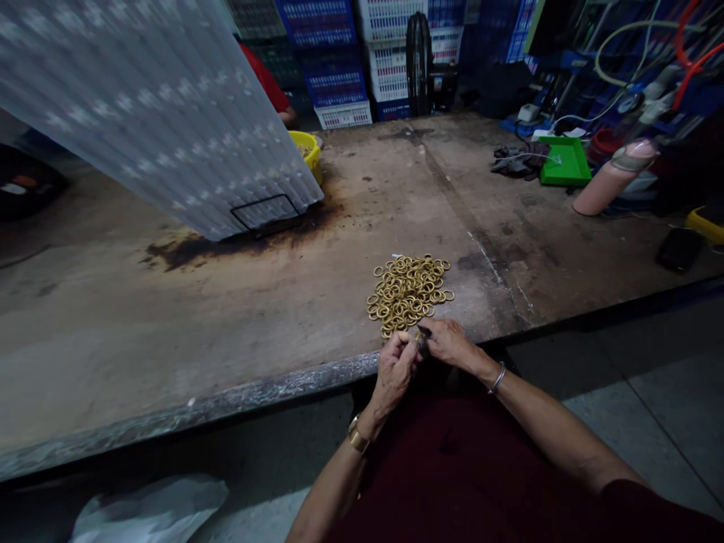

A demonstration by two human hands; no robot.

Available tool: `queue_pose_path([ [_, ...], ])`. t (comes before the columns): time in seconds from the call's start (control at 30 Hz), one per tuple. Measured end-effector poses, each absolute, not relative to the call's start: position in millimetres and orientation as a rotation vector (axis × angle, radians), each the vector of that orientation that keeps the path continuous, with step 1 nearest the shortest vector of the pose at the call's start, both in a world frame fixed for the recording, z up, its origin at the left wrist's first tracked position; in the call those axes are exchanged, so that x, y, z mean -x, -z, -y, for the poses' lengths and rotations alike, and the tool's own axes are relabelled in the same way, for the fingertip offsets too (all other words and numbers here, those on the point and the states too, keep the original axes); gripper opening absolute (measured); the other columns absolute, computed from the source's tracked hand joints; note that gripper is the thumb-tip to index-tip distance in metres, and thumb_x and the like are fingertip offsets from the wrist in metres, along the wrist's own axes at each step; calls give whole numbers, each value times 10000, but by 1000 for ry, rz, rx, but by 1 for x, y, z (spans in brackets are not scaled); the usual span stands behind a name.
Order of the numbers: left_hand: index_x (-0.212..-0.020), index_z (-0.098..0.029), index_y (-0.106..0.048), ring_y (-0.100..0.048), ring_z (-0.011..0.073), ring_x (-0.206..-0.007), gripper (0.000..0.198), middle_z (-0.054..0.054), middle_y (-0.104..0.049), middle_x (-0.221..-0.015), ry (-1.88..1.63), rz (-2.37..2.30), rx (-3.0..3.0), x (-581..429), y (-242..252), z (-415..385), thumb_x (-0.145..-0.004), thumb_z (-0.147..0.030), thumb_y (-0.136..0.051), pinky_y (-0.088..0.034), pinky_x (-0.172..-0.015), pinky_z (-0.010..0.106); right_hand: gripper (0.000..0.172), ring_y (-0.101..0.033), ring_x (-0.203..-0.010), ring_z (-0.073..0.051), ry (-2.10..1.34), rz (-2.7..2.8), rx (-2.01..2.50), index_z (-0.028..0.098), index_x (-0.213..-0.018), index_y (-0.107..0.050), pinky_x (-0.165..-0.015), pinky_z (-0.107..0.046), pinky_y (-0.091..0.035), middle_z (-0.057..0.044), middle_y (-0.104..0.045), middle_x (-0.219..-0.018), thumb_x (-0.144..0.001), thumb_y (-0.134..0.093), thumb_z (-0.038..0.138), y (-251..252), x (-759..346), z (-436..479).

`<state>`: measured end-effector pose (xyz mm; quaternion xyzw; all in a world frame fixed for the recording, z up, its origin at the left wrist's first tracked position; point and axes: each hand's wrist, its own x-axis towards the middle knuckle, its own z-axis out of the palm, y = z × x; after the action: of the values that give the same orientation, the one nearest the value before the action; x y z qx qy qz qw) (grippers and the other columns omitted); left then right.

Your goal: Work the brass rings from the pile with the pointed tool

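A loose pile of brass-coloured rings lies at the table's front edge, just beyond both hands. My left hand is closed, its thumb and fingertips pinching a small brass-coloured ring, mostly hidden by the fingers. Close against it, my right hand is closed around a small dark object, whose kind I cannot make out. The fingertips of the two hands nearly meet over the table's edge.
The worn wooden table carries a tall translucent ribbed panel stack at left. Behind it stands a yellow basin. At right are a green tray, a pink bottle and a dark object. Blue crates stand behind.
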<state>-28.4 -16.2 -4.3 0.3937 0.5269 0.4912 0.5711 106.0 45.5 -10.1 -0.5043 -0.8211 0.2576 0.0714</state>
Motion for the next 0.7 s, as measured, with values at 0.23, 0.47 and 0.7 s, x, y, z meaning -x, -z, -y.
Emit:
queue_pose_path([
  [0.23,-795,-188,-490,-374,37,-401,376,-62,-528,-571,-1152,-990,-733,26,-2,17,-724,-514,-663,-255,-398,165,158,-452,-560,-100,-1036,2012,1422,168,-709,-568,-533,-209,-312,0,-565,-629,-785,-481,275,20,-110,-57],
  [0.47,-725,-184,-446,-369,27,-391,453,-64,-521,-552,-1200,-989,-588,24,-2,14,-666,-555,-700,-243,-385,155,398,-299,-375,-54,-1744,1517,1279,191,-732,-504,-378,-191,-246,79,-412,-480,-780,-474,585,0,-108,-45],
  [0.7,-722,-182,-452,-388,26,-394,481,-64,-533,-552,-1220,-1053,-563,29,0,13,-595,-535,-753,-251,-384,149,370,-272,-370,-34,-1886,1507,1201,187,-686,-488,-350,-177,-193,91,-411,-479,-708,-595,541,4,-104,-39],
])
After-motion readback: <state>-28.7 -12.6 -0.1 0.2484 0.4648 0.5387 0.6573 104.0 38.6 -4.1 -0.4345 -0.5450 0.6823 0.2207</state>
